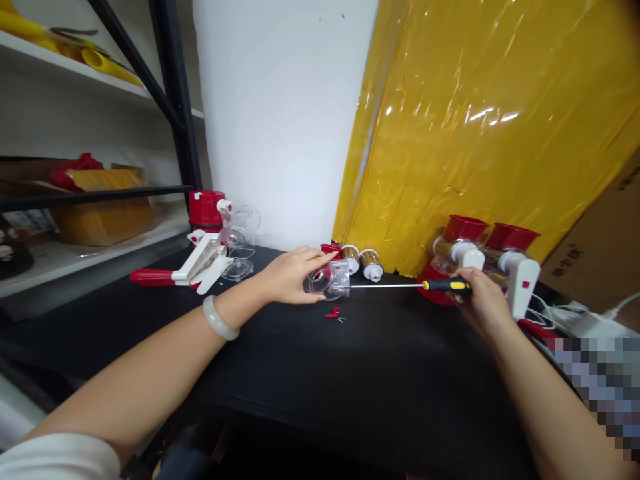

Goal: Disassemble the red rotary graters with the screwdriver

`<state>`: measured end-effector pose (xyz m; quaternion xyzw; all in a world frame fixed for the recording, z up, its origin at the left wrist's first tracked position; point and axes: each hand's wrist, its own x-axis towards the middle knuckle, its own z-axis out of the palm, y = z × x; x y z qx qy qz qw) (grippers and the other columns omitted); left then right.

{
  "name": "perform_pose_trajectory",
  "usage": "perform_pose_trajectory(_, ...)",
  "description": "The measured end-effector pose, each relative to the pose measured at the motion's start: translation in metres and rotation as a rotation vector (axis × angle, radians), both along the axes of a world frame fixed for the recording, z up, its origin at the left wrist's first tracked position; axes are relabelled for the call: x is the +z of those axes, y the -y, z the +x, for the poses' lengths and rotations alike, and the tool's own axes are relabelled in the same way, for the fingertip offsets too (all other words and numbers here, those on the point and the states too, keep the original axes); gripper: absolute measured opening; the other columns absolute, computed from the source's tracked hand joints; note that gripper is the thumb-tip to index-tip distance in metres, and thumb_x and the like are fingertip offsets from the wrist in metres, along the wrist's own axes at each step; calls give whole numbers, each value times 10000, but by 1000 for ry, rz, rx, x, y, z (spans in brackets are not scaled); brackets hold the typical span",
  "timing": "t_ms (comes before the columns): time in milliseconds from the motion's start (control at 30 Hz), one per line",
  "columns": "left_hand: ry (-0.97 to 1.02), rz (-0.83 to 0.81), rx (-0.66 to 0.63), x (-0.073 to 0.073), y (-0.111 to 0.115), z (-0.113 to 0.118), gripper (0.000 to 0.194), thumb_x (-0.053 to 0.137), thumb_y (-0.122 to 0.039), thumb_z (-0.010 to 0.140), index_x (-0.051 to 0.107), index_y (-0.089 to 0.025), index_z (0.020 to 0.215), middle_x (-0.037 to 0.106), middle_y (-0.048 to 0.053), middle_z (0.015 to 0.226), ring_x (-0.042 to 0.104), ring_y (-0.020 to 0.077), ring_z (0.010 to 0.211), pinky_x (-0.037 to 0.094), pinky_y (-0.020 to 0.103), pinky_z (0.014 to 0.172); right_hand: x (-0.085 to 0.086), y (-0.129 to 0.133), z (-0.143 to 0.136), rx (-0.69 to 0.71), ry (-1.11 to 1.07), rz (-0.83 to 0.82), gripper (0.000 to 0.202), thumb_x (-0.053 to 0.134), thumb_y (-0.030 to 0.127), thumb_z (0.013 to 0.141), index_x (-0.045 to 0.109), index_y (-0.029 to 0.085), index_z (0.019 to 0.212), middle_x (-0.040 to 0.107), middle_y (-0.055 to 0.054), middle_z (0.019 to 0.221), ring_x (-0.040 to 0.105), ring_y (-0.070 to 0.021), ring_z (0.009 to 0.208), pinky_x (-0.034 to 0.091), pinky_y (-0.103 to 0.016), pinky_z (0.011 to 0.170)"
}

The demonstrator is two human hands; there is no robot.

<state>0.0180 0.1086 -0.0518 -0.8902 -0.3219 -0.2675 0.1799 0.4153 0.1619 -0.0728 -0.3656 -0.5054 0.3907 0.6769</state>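
Note:
My left hand (295, 275) is closed around a clear plastic housing (341, 279) that lies on its side on the black table. My right hand (480, 298) grips the black and yellow handle of a long screwdriver (445, 286). The screwdriver's thin shaft runs level to the left, and its tip meets the open right end of the housing; whether it touches a screw inside cannot be seen. Just in front of the housing lie small red parts (333, 313) and a few screws (341, 319). Behind it stand two metal grater drums (371, 265) with white ends.
At the left lie a white and red handle piece (200, 263), a red base (206, 209) and clear parts (240, 230). Assembled rotary graters (513, 260) with red hoppers stand at the right beside white cables (545, 310). Shelving (173, 100) rises on the left; yellow-wrapped board (475, 120) stands behind.

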Motion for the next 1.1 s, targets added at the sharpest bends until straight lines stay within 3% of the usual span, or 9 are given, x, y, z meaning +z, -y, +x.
perform_pose_trajectory(267,40,-56,-35,5,5,6,664,682,-481,724,509,-189,1295,615,120,1174,574,266,1063,479,391,899,6,3,2,-159,-142,78,104,635,225,644,548,172,666,470,46,524,424,-76,424,324,-190,367)
perform_pose_trajectory(1100,-5,-70,-19,6,8,8,695,693,-481,726,483,-193,1323,598,115,1212,560,272,1088,472,386,916,9,10,-9,-147,-98,109,63,601,216,687,550,179,682,488,34,562,440,-87,491,363,-185,413)
